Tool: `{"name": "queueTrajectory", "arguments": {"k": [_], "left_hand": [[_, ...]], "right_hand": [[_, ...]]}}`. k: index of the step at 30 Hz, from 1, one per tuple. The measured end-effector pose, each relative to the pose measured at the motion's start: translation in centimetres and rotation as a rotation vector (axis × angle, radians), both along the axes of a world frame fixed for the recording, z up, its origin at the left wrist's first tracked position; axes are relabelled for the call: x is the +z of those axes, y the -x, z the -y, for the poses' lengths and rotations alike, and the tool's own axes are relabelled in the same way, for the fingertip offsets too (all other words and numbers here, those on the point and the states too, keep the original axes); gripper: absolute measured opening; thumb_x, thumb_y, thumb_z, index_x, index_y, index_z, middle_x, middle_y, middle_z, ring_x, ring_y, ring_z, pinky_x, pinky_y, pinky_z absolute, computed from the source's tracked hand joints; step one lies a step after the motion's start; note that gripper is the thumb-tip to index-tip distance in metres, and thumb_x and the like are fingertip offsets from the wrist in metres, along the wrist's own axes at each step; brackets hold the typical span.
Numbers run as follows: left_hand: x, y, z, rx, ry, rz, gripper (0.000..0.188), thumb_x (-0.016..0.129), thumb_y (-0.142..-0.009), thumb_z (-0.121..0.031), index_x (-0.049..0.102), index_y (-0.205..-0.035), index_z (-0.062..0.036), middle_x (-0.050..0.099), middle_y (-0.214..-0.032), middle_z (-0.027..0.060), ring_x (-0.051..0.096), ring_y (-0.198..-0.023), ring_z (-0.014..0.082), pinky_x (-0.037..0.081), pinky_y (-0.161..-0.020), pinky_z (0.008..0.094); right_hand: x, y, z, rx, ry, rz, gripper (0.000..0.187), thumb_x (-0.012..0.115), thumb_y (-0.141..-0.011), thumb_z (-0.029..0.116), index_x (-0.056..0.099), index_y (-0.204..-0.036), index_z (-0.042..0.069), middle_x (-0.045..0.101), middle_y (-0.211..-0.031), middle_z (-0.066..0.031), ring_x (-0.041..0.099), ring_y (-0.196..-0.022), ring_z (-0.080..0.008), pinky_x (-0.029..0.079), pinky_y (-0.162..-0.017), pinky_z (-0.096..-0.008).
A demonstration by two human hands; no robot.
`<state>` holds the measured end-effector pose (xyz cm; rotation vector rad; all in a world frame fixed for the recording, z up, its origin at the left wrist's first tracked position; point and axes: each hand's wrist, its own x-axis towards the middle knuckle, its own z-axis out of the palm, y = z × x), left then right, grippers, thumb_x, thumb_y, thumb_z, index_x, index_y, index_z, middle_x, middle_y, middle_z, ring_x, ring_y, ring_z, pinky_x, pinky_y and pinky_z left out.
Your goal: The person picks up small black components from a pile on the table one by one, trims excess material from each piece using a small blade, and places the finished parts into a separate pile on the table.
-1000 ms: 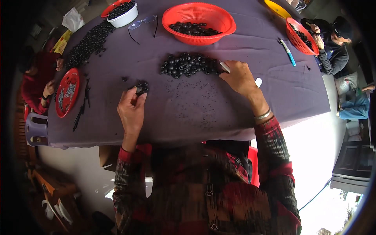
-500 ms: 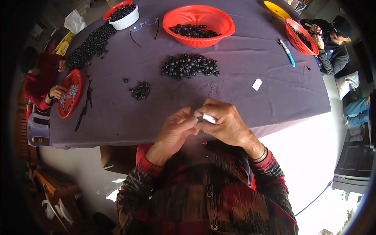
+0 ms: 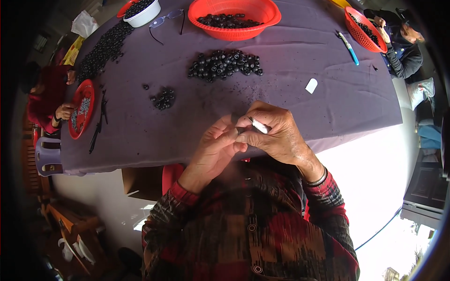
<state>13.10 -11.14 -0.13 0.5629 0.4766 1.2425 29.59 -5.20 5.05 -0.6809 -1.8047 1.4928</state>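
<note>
A white tool [image 3: 260,126] is gripped in the curled right hand [image 3: 277,135], while a dark piece [image 3: 240,130] is pinched by the left hand [image 3: 215,149] just beside it, near the table's [image 3: 136,126] edge.

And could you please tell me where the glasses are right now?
In the head view, the glasses lie at upper left on the table, between the white bowl and the large red basin.

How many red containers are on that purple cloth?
4: a big basin at top middle, a holed basket at right, a shallow tray at left, and another container at upper left, partly hidden by the white bowl. Others could be hidden.
</note>
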Motion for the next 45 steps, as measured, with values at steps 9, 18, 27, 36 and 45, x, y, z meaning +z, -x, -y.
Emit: {"name": "queueTrajectory", "arguments": {"k": [9,18,27,36,45], "left_hand": [[-0.7,0.1,0.3,0.012,0.009,-0.001,0.022,0.058,-0.088,-0.007,0.056,-0.110,-0.0092,0.059,-0.098,0.0014,0.053,-0.082,0.0101,0.043,-0.068,0.0254],[-0.1,-0.1,0.0,0.024,0.037,-0.028,0.021,0.060,-0.088,-0.008,0.054,-0.108,-0.0098,0.056,-0.088,-0.0006,0.049,-0.075,0.0093,0.042,-0.067,0.0256],[-0.5,1.0,0.0,0.130,-0.021,-0.019,0.012,0.058,-0.088,-0.003,0.060,-0.098,-0.0085,0.062,-0.087,0.0043,0.054,-0.075,0.0126,0.045,-0.067,0.0283],[-0.8,0.9,-0.1,0.155,-0.014,-0.004,0.013,0.055,-0.090,-0.003,0.062,-0.101,-0.0071,0.064,-0.085,0.0055,0.058,-0.075,0.0135,0.047,-0.069,0.0291],[-0.9,0.7,0.1,0.131,0.022,-0.007,0.010,0.057,-0.091,-0.007,0.062,-0.098,-0.0094,0.062,-0.084,0.0018,0.054,-0.074,0.0103,0.042,-0.066,0.0266]], "right_hand": [[-0.7,-0.3,-0.3,0.043,0.073,-0.056,0.010,0.070,-0.079,0.001,0.065,-0.087,-0.003,0.057,-0.079,-0.0027,0.061,-0.070,-0.0098,0.050,-0.063,-0.0242],[0.2,-0.4,-0.5,0.064,0.412,-0.018,0.013,0.063,-0.088,0.009,0.065,-0.086,-0.003,0.061,-0.072,-0.0010,0.058,-0.068,-0.0078,0.048,-0.064,-0.0226],[0.5,-1.8,0.4,-0.007,-0.159,0.256,0.023,0.052,-0.094,0.022,0.055,-0.094,-0.001,0.050,-0.072,-0.0067,0.045,-0.063,-0.0166,0.043,-0.062,-0.0296],[-1.1,-0.8,1.1,-0.007,-0.320,0.097,0.013,0.065,-0.084,0.013,0.061,-0.091,0.003,0.062,-0.081,-0.0119,0.060,-0.069,-0.0332,0.046,-0.056,-0.0378],[-1.2,-0.8,1.0,-0.012,-0.330,0.121,0.010,0.062,-0.086,0.012,0.062,-0.089,0.002,0.063,-0.081,-0.0116,0.062,-0.069,-0.0310,0.049,-0.058,-0.0365]]}}
